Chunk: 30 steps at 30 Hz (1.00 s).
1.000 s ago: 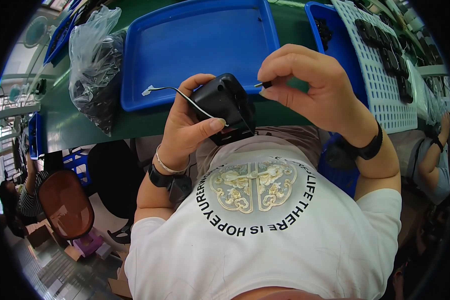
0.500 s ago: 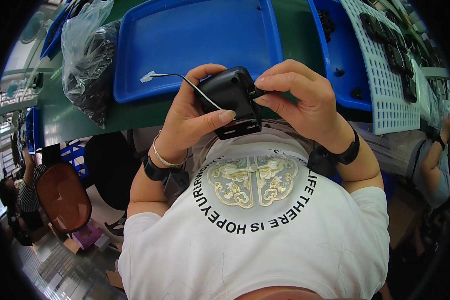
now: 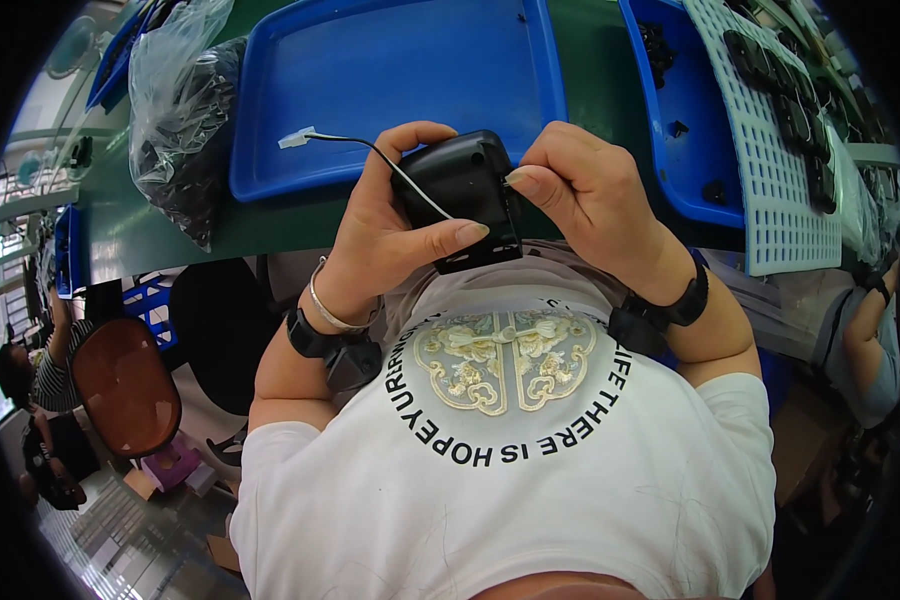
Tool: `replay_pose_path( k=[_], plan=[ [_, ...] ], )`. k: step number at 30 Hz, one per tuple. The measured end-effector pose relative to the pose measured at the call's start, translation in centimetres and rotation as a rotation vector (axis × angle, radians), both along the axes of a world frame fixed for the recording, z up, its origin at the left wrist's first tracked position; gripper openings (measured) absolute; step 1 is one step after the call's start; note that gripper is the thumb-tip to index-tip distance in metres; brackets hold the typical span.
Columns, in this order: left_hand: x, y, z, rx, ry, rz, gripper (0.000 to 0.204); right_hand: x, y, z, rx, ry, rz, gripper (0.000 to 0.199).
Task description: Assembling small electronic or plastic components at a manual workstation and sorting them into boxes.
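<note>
A black plastic housing (image 3: pixel 450 175) with rounded corners is gripped in my left hand (image 3: pixel 380 240), thumb across its face and fingers behind it. From under that thumb runs a thin black-and-white cable (image 3: pixel 378 154), ending in a white connector (image 3: pixel 296 138) that hangs free to the left. My right hand (image 3: pixel 605 200) is closed at the housing's right edge, its thumb tip touching or almost touching the edge. Whatever lies between the right fingers is too small or hidden to make out. A slotted lower end of the housing points toward my body.
Beyond my hands a blue tray (image 3: pixel 400 60) rests on the green table (image 3: pixel 590 60). A clear bag of dark parts (image 3: pixel 185 140) stands left. At right are a blue bin (image 3: pixel 695 165) with small black parts and a white perforated rack (image 3: pixel 770 200) bearing black housings. Other people sit either side.
My right fingers have curled in from an extended pinch, with the thumb now at the housing's edge. My left thumb has slid slightly right over the housing, which is turned a little.
</note>
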<state>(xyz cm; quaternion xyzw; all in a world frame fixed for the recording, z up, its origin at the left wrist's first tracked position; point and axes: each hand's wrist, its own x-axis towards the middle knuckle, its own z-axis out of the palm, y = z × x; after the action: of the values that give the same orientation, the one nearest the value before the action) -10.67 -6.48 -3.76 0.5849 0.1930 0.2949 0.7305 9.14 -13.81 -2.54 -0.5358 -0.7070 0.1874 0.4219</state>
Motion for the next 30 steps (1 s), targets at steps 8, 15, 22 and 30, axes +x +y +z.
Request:
replay_pose_path(
  k=[8,15,22,30],
  plan=[
    [0.4,-0.1,0.1,-0.029,0.048,0.037,0.062,-1.0,-0.4,-0.3,-0.159,0.431,-0.051,0.021],
    [0.2,0.0,0.1,-0.04,0.014,0.062,0.058,-0.5,-0.3,0.2,0.039,0.122,0.018,0.018],
    [0.3,0.1,-0.2,0.049,0.009,0.072,0.058,0.2,-0.1,0.5,-0.18,0.027,0.022,0.017],
    [0.3,0.2,-0.1,0.001,0.012,0.083,0.057,0.0,-0.1,0.5,-0.235,-0.075,0.003,0.022]
  ],
)
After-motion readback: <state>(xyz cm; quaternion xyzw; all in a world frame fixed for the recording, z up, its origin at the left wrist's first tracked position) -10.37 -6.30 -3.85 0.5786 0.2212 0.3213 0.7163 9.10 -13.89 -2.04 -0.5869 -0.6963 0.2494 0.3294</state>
